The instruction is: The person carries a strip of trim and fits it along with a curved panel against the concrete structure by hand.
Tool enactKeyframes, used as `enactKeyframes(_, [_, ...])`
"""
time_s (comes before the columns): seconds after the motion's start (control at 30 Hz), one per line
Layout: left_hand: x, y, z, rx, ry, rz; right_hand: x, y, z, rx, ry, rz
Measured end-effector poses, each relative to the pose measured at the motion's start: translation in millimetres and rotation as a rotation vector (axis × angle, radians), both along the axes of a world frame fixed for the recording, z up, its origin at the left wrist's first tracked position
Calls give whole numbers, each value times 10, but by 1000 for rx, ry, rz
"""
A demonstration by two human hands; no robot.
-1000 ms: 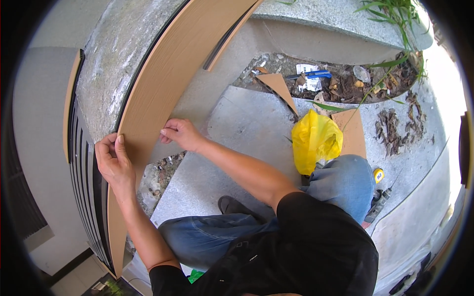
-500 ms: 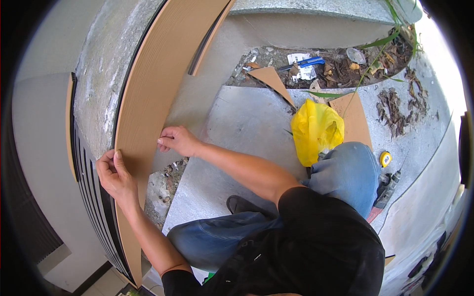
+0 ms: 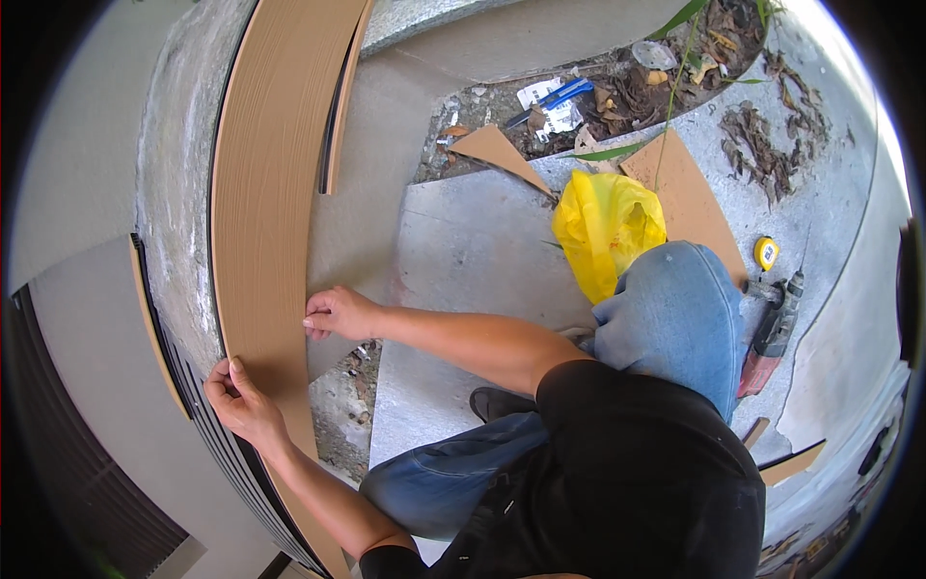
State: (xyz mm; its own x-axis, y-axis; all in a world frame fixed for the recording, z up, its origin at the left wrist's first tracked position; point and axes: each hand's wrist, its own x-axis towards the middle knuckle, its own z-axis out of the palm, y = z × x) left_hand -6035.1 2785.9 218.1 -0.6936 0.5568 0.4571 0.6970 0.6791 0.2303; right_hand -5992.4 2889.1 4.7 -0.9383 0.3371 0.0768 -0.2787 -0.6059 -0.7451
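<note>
A long brown wood-grain board [image 3: 265,193] curves down the left side, lying along the top of a low wall. My left hand [image 3: 246,403] is closed at its left edge, with the thumb on the face and the fingers curled by the dark underside. At the opposite edge, my right hand [image 3: 342,314] is held in a pinch, fingertips close against the board. Whatever is between those fingers, if anything, is too small to make out. A narrower brown strip [image 3: 344,106] with a dark back stands beside the board's upper part.
A yellow plastic bag [image 3: 608,227] sits beyond my knee, near brown offcuts [image 3: 497,154]. A blue utility knife [image 3: 564,94] lies on leaf-strewn soil. To the right are a tape measure [image 3: 766,253] and a power drill [image 3: 775,328]. Dark slats [image 3: 227,449] line the wall's left side.
The view has shifted, so the scene sits differently in the picture. Both hands stay at the board's two edges, with the right fingertips still pinched together.
</note>
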Motion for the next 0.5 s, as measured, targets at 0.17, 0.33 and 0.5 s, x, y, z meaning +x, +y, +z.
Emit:
enactKeyframes(0.17, [-49, -34, -5, -17, 1, -18, -43, -34, -42, -35, 20, -5])
enactKeyframes(0.33, [-60, -36, 6, -7, 5, -62, -68, -62, -36, -77, 25, -6])
enactKeyframes(0.5, [-66, -38, -6, -7, 3, -58, -69, -56, -54, -58, 27, -13])
